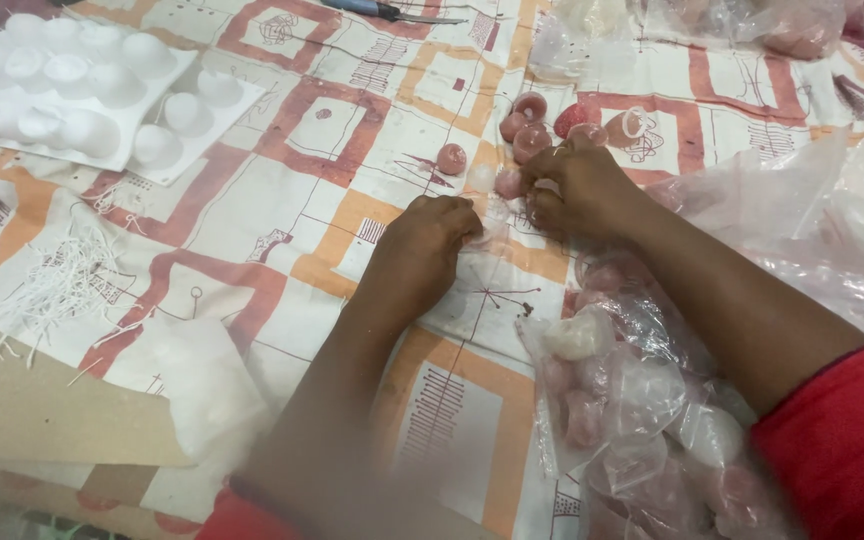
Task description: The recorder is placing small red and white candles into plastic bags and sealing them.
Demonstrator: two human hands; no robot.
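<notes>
My left hand (430,240) and my right hand (580,190) meet over a patterned cloth (302,130), fingers closed around a small piece of clear plastic wrap (495,215) between them. What the wrap contains is hidden. Just beyond the hands lie several small pink and red round pieces (530,125), and one more pink piece (451,158) sits apart to the left. A clear plastic bag (632,400) with pink and white round pieces lies under my right forearm.
White moulded trays (82,90) with dome shapes sit at the far left. A pile of thin white strips (57,285) lies at the left, brown cardboard (42,410) in front of it. Scissors (392,12) lie at the far edge. Crumpled clear bags (842,220) fill the right side.
</notes>
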